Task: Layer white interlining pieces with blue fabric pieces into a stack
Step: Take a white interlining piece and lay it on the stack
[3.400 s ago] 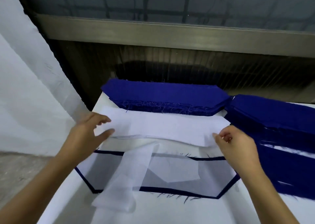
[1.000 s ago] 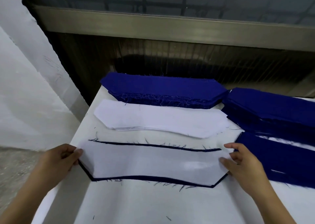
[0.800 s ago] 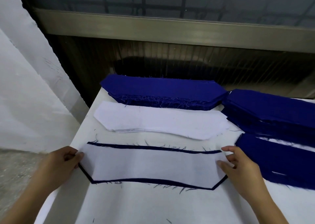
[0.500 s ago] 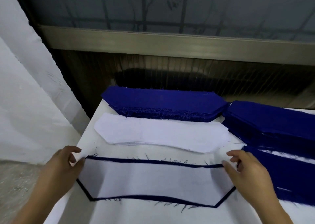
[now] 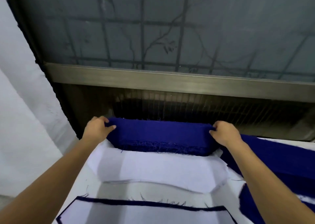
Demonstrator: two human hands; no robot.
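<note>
Landmark: blue fabric pile (image 5: 162, 135), at the far edge of the white table (image 5: 90, 188).

- Left hand (image 5: 98, 130) grips the pile's left end, thumb on the top face, fingers curled over the far edge.
- Right hand (image 5: 225, 133) grips the pile's right end the same way. How many layers each hand holds cannot be told.
- White interlining pile (image 5: 162, 172) lies just in front of the blue fabric pile, touching its frayed front edge.
- Layered stack (image 5: 144, 213), white interlining on top with a blue border showing, lies nearer still, apart from the interlining pile.
- Second blue pile (image 5: 272, 155) sits just right of the landmark.
</note>
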